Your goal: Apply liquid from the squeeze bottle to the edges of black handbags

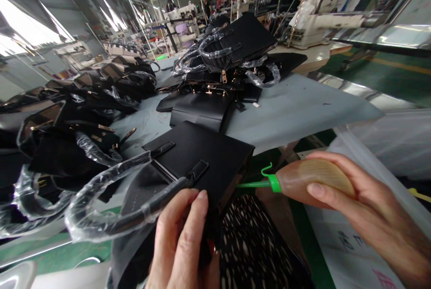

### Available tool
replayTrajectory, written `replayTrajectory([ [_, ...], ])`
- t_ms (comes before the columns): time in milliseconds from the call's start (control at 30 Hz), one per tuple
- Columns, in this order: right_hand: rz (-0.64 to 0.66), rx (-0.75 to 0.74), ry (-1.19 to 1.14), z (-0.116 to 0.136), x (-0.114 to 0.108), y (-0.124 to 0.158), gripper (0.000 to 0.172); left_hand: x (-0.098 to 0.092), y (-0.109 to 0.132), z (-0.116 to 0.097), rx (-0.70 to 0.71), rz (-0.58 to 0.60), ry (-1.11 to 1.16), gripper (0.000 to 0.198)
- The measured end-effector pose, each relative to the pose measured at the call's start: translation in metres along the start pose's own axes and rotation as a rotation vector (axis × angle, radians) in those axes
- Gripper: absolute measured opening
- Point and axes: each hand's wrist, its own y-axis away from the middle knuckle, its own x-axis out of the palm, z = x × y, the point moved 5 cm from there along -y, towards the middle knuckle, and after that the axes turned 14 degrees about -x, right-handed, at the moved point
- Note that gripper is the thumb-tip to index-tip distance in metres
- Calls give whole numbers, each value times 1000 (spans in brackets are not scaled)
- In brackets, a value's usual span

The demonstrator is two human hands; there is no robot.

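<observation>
A black handbag (205, 154) lies tilted over the near edge of the table, its handle (101, 208) wrapped in clear plastic. My left hand (185, 239) grips the bag at its near side, fingers bent over the edge below the handle's end; the thumb is hidden. In my right hand (350, 194) is a brownish squeeze bottle (310, 181) with a green collar and a thin green nozzle. The nozzle points left, its tip at the bag's right side edge; whether it touches cannot be made out.
More black bags (242, 42) are piled on the grey table (296, 104). Bags with wrapped handles (60, 145) crowd the left. A white plastic sack (336, 244) is at lower right. Sewing machines (310, 24) and people stand farther back.
</observation>
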Motion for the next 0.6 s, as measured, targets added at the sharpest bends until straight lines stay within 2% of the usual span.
replayTrajectory([
  [233, -21, -25, 46, 6, -1, 2, 46, 1, 0, 4, 30, 33, 44, 60],
  [400, -4, -17, 17, 3, 5, 5, 50, 0, -2, 4, 16, 25, 67, 51],
  [600, 22, -33, -52, 11, 12, 9, 47, -2, -7, 3, -64, -25, 79, 43],
])
